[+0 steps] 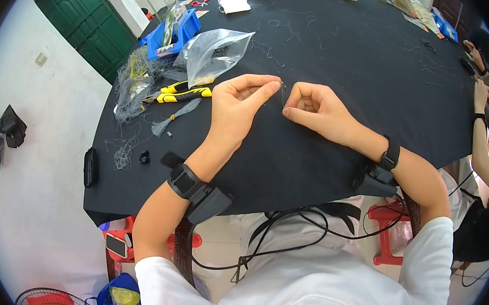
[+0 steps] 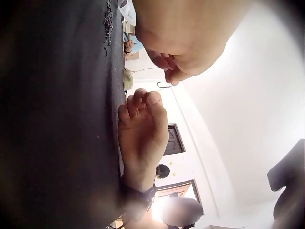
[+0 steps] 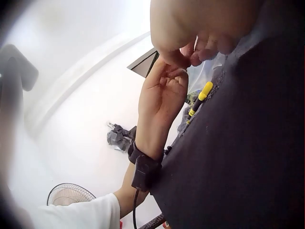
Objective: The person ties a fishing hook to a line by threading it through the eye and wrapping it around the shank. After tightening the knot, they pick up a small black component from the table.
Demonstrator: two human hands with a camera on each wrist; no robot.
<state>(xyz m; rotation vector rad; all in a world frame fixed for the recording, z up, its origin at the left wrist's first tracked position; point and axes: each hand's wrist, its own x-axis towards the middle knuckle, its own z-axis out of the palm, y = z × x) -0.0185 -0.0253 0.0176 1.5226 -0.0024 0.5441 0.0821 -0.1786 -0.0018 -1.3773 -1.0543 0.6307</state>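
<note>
Entry: a small hook (image 2: 162, 86) on a fine line (image 1: 283, 95) is hanging in the gap between the two sets of fingertips, just above the black worktop (image 1: 337, 49) and near its front edge. The left hand (image 1: 237, 102) is pinching at the hook end between thumb and forefinger, so its grip is closed on the small hook as far as the left wrist view shows. The right hand (image 1: 313, 106) is curling its fingers and nipping the fine line at the thumb tip, its grip closed as well. Judgement: both pieces are looking almost weightless. The line is looking limp, slick and easy to lose against the dark cloth, while the hook is looking stiff with a sharp point. The shank is therefore looking like the place to hold the hook, and the line is asking for a tight fingertip pinch close to it. Further out on the left, yellow-handled pliers (image 1: 182, 93) are lying beside a clear plastic bag (image 1: 216, 53), with a tangle of grey line (image 1: 133, 83) and a blue bin (image 1: 176, 34) beyond. Another person's hands are working at the far right edge.
</note>
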